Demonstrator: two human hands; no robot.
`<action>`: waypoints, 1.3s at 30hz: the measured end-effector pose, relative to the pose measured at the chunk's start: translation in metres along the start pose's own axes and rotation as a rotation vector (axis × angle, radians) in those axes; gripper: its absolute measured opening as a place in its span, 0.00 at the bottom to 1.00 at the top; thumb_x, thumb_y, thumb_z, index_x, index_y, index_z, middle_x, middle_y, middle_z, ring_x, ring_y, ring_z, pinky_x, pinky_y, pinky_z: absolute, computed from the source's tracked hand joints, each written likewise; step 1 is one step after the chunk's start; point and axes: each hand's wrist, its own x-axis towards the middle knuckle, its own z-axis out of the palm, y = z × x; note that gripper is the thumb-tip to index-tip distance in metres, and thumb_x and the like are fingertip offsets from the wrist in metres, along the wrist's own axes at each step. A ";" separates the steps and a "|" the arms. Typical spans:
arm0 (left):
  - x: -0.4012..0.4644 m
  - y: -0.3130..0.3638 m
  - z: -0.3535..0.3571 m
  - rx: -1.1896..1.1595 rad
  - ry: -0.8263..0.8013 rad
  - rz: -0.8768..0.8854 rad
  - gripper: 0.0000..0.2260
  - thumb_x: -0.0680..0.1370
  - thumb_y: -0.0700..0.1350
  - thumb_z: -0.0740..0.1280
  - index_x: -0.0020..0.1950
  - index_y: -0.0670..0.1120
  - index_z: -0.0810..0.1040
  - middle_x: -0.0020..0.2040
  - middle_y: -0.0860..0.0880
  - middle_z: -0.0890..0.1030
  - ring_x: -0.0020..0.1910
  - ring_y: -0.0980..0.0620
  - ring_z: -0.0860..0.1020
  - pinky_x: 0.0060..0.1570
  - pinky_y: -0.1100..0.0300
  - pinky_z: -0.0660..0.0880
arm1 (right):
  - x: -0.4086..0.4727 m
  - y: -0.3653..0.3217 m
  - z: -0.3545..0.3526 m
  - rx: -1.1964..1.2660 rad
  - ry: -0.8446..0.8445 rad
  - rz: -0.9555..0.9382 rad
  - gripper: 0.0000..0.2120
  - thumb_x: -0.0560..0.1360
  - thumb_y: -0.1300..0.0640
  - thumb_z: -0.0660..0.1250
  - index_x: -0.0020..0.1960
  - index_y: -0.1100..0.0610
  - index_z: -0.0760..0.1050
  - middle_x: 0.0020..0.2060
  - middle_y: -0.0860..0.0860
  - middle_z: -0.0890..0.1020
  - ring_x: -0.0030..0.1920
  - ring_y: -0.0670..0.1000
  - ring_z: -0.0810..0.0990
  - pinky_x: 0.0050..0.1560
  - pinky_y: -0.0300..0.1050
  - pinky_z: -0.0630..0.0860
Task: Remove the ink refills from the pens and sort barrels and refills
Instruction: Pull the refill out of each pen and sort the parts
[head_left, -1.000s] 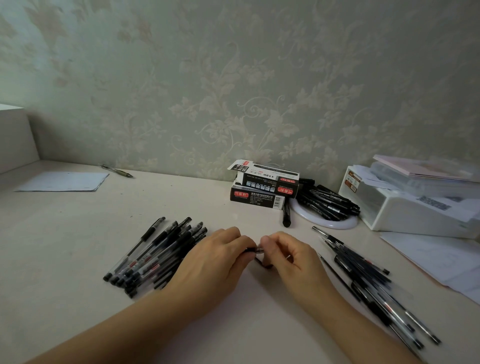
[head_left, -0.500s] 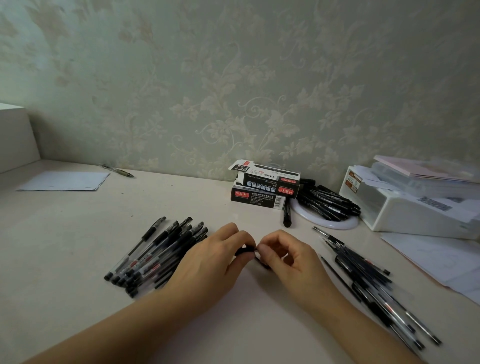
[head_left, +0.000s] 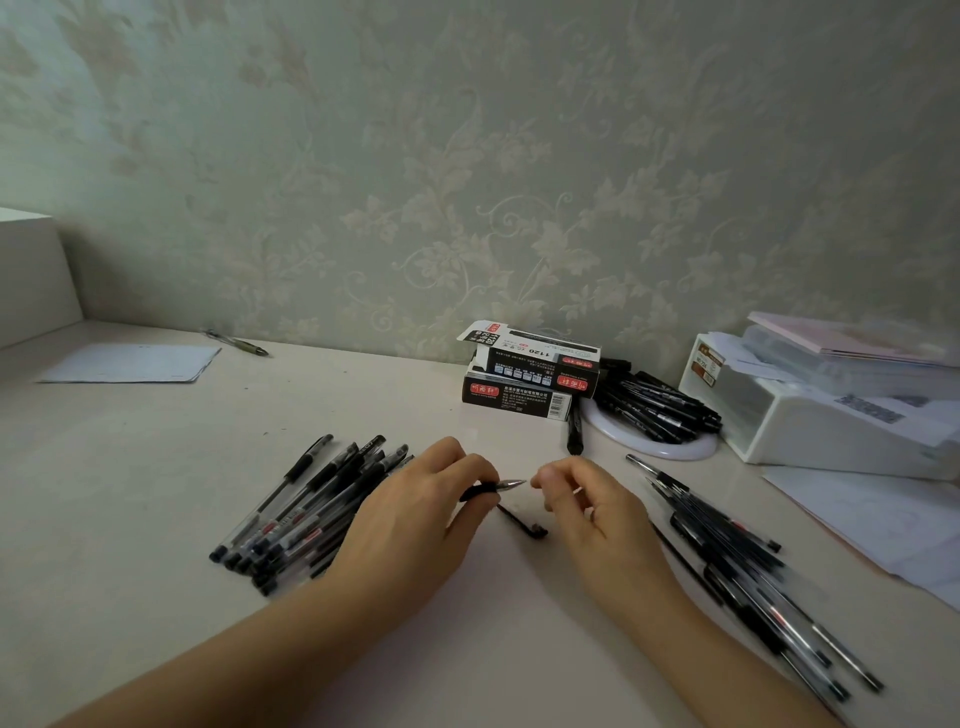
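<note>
I read the table as smooth, faintly glossy. Pens: clear plastic barrels. Held pen tip shiny metal. Boxes printed cardboard. Wallpaper embossed, matt.

You are working in dim, flat light with a greenish-grey cast; the wall is darkening toward the upper corners. The tabletop is catching a soft, pale sheen along its left side, with no hard glare. Your hands are casting only faint, diffuse shadows beneath them. The wide lens is bending the tabletop's far edge and stretching the frame's borders. The pens at the right edge are smearing into motion blur, while the boxes at the far edge are reading fairly sharp.
</note>
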 end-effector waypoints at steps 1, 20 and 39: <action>0.000 -0.002 0.000 0.008 0.013 -0.018 0.05 0.79 0.52 0.63 0.51 0.55 0.77 0.44 0.58 0.71 0.35 0.56 0.73 0.35 0.55 0.74 | 0.001 0.002 0.000 -0.082 0.010 0.005 0.08 0.77 0.43 0.64 0.45 0.46 0.77 0.39 0.43 0.78 0.37 0.42 0.74 0.38 0.32 0.67; -0.001 -0.008 0.002 0.023 -0.057 -0.020 0.07 0.80 0.50 0.61 0.54 0.55 0.78 0.45 0.57 0.72 0.38 0.57 0.71 0.38 0.60 0.72 | 0.002 0.007 -0.004 0.111 -0.067 0.055 0.07 0.77 0.57 0.69 0.46 0.45 0.79 0.42 0.43 0.82 0.38 0.51 0.77 0.39 0.34 0.72; 0.002 -0.002 0.003 -0.116 -0.106 0.013 0.03 0.78 0.47 0.66 0.47 0.50 0.79 0.40 0.54 0.76 0.37 0.55 0.74 0.39 0.52 0.72 | 0.005 0.002 -0.006 0.352 -0.234 0.110 0.05 0.75 0.60 0.71 0.47 0.51 0.82 0.39 0.51 0.87 0.44 0.48 0.85 0.47 0.35 0.77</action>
